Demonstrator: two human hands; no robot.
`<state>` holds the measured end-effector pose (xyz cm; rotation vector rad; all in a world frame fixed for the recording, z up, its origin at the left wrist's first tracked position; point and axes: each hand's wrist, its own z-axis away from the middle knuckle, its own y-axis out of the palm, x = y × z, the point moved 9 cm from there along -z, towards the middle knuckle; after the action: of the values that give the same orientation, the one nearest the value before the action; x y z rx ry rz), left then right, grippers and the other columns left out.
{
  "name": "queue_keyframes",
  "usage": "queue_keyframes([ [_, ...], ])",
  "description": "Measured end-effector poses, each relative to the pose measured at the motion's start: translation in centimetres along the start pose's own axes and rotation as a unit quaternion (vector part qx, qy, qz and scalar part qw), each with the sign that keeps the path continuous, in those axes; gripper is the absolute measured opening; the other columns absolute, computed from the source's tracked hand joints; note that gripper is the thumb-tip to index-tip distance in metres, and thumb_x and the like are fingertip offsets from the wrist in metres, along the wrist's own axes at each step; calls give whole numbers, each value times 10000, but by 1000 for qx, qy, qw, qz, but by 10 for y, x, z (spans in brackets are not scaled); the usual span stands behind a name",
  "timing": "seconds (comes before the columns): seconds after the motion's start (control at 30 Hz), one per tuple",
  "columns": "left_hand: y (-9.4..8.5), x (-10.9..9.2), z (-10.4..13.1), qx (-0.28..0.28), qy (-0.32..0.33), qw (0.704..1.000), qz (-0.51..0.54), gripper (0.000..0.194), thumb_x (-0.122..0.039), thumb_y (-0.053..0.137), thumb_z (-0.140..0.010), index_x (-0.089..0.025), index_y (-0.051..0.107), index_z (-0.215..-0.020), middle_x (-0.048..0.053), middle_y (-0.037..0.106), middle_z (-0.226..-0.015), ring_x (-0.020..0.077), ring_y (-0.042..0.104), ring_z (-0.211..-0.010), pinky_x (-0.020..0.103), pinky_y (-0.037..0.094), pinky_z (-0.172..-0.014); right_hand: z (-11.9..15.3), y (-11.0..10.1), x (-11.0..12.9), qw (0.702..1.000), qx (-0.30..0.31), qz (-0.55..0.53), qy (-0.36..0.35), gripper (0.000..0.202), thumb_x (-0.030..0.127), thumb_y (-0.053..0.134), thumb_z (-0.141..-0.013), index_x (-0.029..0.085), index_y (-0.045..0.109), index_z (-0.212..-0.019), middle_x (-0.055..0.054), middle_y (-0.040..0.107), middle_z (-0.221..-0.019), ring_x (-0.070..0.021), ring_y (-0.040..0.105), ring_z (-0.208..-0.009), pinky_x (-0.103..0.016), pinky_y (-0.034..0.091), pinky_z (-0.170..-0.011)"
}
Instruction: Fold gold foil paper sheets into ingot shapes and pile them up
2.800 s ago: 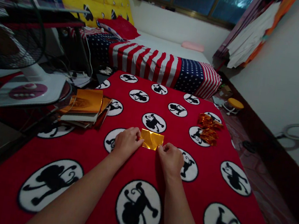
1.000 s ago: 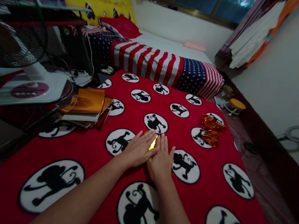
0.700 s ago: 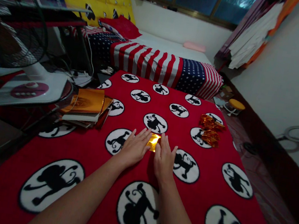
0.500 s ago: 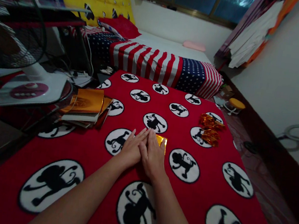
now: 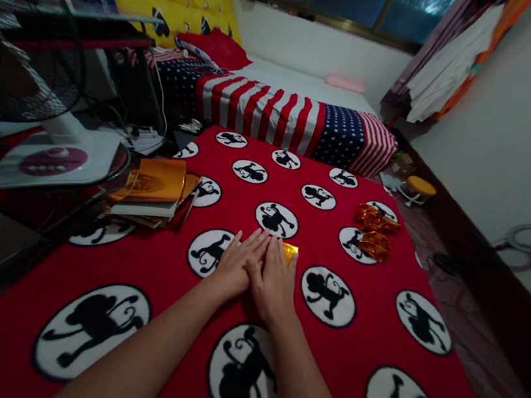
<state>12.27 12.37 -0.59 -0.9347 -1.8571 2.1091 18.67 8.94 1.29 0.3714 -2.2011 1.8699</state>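
A small piece of shiny gold paper lies on the red cloth with monkey prints. My right hand is laid flat over it, fingers stretched forward, hiding most of the sheet. Close against it, my left hand also lies palm down with extended fingers and the thumb apart; whether it touches the paper is hidden. Further right sit crumpled or folded orange-gold foil pieces. To the left rests a stack of orange and pale paper sheets.
A fan with a white base stands at the left beside the paper stack. Behind the cloth is a bed with a striped, starred cover. A yellow stool is on the floor at right.
My right hand's fingers have shifted slightly toward me and to the right over the gold paper. My left hand is almost unmoved.
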Motion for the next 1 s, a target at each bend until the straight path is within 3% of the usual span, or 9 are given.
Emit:
queue_keyframes([
  [0.07, 0, 1, 0, -10, 8, 1000, 4, 529, -278, 340, -953, -224, 309, -1479, 44, 256, -1565, 199, 223, -1454, 503, 148, -1185, 1, 4, -5, 1000, 18, -1, 15, 762, 589, 239, -952, 49, 259, -1489, -174, 311, -1524, -251, 225, -1443, -495, 40, -1162],
  [0.23, -4, -1, 1, -33, 11, 999, 4, 546, -251, 389, -927, -210, 329, -1468, 58, 268, -1561, 217, 248, -1446, 524, 165, -1175, 5, -9, -43, 990, -23, 44, 129, 767, 557, 228, -963, -20, 271, -1467, -230, 319, -1505, -299, 225, -1437, -545, 20, -1145],
  [0.33, -3, -2, 1, -18, 4, 1000, 4, 534, -252, 379, -935, -225, 335, -1466, 54, 264, -1563, 216, 235, -1450, 522, 155, -1179, 5, -12, -28, 993, -45, 42, 105, 795, 584, 238, -952, -9, 235, -1482, -215, 249, -1538, -295, 130, -1462, -542, 25, -1148],
  [0.43, -1, -1, 0, -4, 5, 1000, 3, 521, -278, 357, -951, -235, 328, -1469, 40, 252, -1567, 203, 216, -1456, 508, 135, -1187, 2, 2, 2, 1000, 11, -2, 15, 797, 612, 257, -940, 42, 228, -1496, -164, 256, -1547, -252, 156, -1461, -495, 52, -1164],
  [0.5, 0, 0, 0, -4, 7, 1000, 0, 530, -277, 358, -949, -219, 314, -1475, 38, 243, -1569, 197, 212, -1457, 504, 136, -1189, 3, 5, -1, 999, 28, -16, 22, 781, 610, 261, -941, 58, 245, -1495, -149, 276, -1542, -249, 184, -1454, -499, 50, -1164],
  [0.7, -5, -2, 1, -32, 16, 999, 5, 548, -288, 414, -930, -218, 328, -1466, 48, 264, -1560, 215, 240, -1448, 530, 171, -1174, 3, -19, -72, 987, -54, -30, 149, 633, 461, 284, -966, 41, 385, -1429, -186, 406, -1470, -290, 282, -1417, -569, 39, -1139],
  [0.8, -4, -2, 0, -37, 12, 999, 10, 542, -284, 422, -928, -225, 337, -1460, 50, 277, -1556, 219, 244, -1447, 537, 168, -1172, 6, -33, -107, 958, -155, -134, 202, 524, 378, 271, -956, 109, 530, -1324, -143, 601, -1307, -246, 508, -1263, -500, 205, -1125],
  [0.87, -3, -1, 0, -43, 11, 999, 16, 542, -277, 434, -923, -231, 341, -1456, 52, 283, -1556, 220, 249, -1445, 540, 167, -1172, 7, -35, -119, 934, -204, -212, 203, 485, 326, 319, -918, 120, 535, -1301, -125, 671, -1196, -215, 595, -1141, -405, 378, -1021],
  [1.0, -5, 5, -1, -74, 2, 996, 52, 582, -268, 499, -890, -227, 347, -1450, 69, 297, -1555, 224, 278, -1434, 521, 180, -1175, 3, -32, -122, 926, -219, -250, 179, 473, 267, 369, -861, 137, 523, -1289, -104, 698, -1119, -205, 611, -1067, -363, 416, -950],
])
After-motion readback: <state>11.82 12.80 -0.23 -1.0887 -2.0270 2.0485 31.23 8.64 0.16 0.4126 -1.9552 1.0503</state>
